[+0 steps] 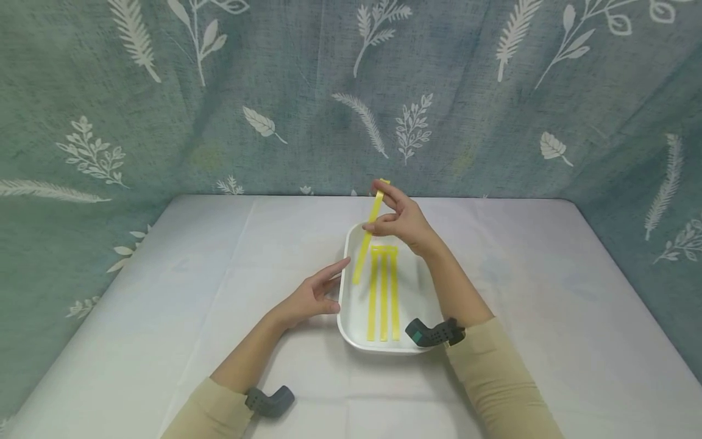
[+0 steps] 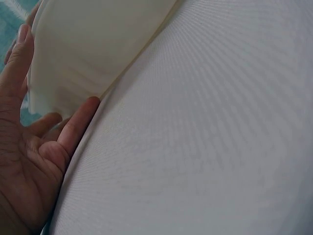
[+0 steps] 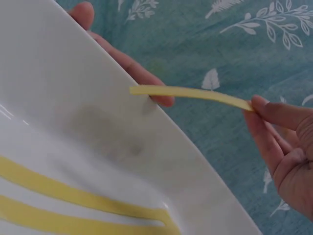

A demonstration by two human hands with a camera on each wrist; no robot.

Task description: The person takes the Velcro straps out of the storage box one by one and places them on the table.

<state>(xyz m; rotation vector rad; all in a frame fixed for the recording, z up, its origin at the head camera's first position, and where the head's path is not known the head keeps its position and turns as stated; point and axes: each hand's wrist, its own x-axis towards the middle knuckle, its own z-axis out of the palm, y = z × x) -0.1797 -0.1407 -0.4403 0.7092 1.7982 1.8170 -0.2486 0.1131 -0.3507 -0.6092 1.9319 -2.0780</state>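
My right hand [image 1: 404, 223] pinches a strip of yellow tape [image 1: 362, 256] between thumb and fingers, above the far left part of a white tray [image 1: 414, 292]. The strip slants down toward me, its lower end free. In the right wrist view, the tape [image 3: 195, 93] bows slightly and its free end overlaps the tray wall. Inside the tray, three parallel tape strips [image 1: 384, 299] run lengthwise, joined by a short crosswise piece at the far end. My left hand [image 1: 308, 300] is at the tray's left side, fingers and thumb spread along the outer wall [image 2: 73, 73].
A white cloth [image 1: 263, 244] covers the table under the tray. Behind it hangs a green-blue curtain [image 1: 307, 110] with white leaf prints, which also borders both sides. Dark wrist cameras [image 1: 270, 402] sit on both wrists.
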